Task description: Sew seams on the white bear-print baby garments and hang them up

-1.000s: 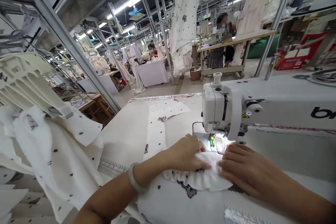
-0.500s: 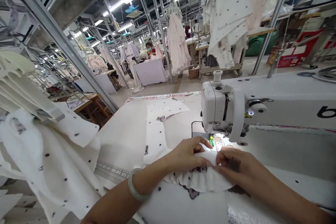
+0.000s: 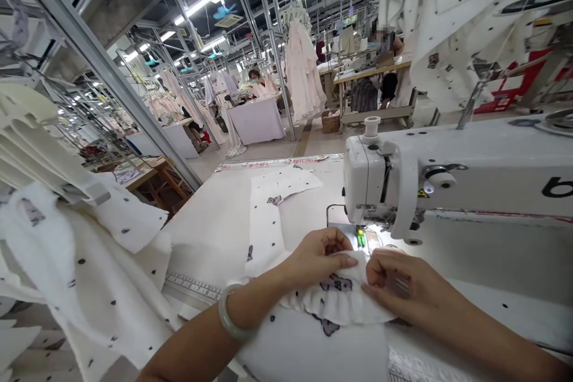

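A gathered white fabric piece (image 3: 347, 304) with dark dots and grey bear prints lies in front of the sewing machine (image 3: 380, 179). My left hand (image 3: 317, 259), a pale bangle on its wrist, pinches the upper edge of this fabric between thumb and fingers. From the other side my right hand (image 3: 394, 280) grips the same edge, thumb against curled fingers. Both hands are just below the lit needle area, where a green presser-foot part (image 3: 360, 237) shows. The fabric's flat part stretches leftward under my left forearm.
White printed fabric (image 3: 89, 274) hangs from a pale clip hanger (image 3: 40, 143) at the left. A measuring tape (image 3: 192, 286) runs along the white table (image 3: 201, 227). Behind the table are hanging garments (image 3: 302, 71), metal posts and other people at workstations.
My left hand has shifted slightly left and the held edge now lies flatter, showing more of a bear print. The garments hanging at upper right have swung right, uncovering a person behind.
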{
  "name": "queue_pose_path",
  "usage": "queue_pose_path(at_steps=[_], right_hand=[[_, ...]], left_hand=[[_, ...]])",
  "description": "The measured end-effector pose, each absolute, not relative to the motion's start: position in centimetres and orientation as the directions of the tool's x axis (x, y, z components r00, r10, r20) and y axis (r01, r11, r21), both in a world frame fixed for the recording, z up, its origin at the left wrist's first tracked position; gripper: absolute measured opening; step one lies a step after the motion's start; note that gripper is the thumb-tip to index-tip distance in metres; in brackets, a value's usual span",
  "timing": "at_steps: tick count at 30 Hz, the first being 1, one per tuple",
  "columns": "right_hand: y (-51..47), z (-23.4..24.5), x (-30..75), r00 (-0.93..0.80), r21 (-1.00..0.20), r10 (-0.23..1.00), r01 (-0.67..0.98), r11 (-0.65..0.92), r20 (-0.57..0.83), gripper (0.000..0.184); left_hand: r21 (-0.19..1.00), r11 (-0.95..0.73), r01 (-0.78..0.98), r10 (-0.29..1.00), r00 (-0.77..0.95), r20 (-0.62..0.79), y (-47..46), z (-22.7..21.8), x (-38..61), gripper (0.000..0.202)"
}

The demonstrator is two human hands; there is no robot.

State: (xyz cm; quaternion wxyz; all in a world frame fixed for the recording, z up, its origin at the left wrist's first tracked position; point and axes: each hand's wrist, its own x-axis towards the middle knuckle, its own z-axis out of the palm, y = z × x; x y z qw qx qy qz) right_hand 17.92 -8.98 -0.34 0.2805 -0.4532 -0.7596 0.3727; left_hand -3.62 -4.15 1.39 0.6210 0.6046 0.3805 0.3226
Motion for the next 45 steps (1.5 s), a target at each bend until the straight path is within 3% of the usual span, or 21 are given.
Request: queue_pose_path(at_steps=[3,10,17,19,21,24,27,30,33,35,42,45], right_hand=[[-9.0,-0.5,18.6,-0.467,-0.811,0.881,0.486,0.325,0.073,0.023],[-8.1,-0.7,19.6,-0.337,-0.803,0.928,0.502,0.321,0.16,0.032],[-8.7,-1.2,18.4,-0.374,-0.865,0.919,0.412,0.287,0.127,0.022],[-8.5,-1.6,19.0,-0.382,-0.799,0.905,0.476,0.367,0.187,0.018],[-8.1,-1.8,19.9,-0.419,-0.655,0.853,0.557,0.511,0.31,0.018],[-7.3,-1.7,21.1,-0.562,-0.328,0.652,0.574,0.75,0.508,0.022],[-6.9,-1.3,21.6,-0.707,-0.105,0.461,0.485,0.868,0.537,0.029],[-6.9,-1.1,21.4,-0.789,-0.061,0.414,0.436,0.898,0.454,0.026],[-7.1,-1.2,21.1,-0.802,-0.045,0.412,0.437,0.898,0.433,0.03],[-7.1,-1.2,21.0,-0.8,-0.02,0.395,0.433,0.901,0.452,0.03],[-6.4,-0.9,21.5,-0.773,0.164,0.324,0.477,0.863,0.545,0.032],[-5.9,-1.8,22.0,-0.738,0.15,0.372,0.534,0.832,0.563,0.036]], left_hand=[[0.998,0.041,0.044,0.874,0.482,-0.057,-4.2,1.6,-3.7,0.05],[0.999,0.005,0.047,0.857,0.514,-0.028,-4.3,1.3,-3.9,0.045],[0.976,-0.115,0.186,0.855,0.518,0.003,-4.4,0.3,-3.7,0.026],[0.936,-0.213,0.28,0.857,0.514,0.041,-4.6,0.4,-3.6,0.021],[0.87,-0.308,0.386,0.848,0.527,0.066,-4.7,0.6,-3.6,0.02],[0.746,-0.443,0.497,0.813,0.574,0.1,-4.7,0.7,-3.4,0.022],[0.599,-0.588,0.544,0.766,0.613,0.195,-4.6,0.6,-3.4,0.021],[0.391,-0.743,0.543,0.656,0.707,0.265,-4.9,0.9,-3.8,0.03],[0.254,-0.86,0.443,0.491,0.854,0.172,-5.8,1.3,-4.6,0.032],[0.239,-0.889,0.391,0.429,0.894,0.131,-6.4,1.3,-5.2,0.036],[0.236,-0.907,0.35,0.394,0.902,0.176,-4.5,-0.9,-5.3,0.044],[0.234,-0.916,0.327,0.371,0.911,0.18,-3.0,-1.0,-4.9,0.043]])
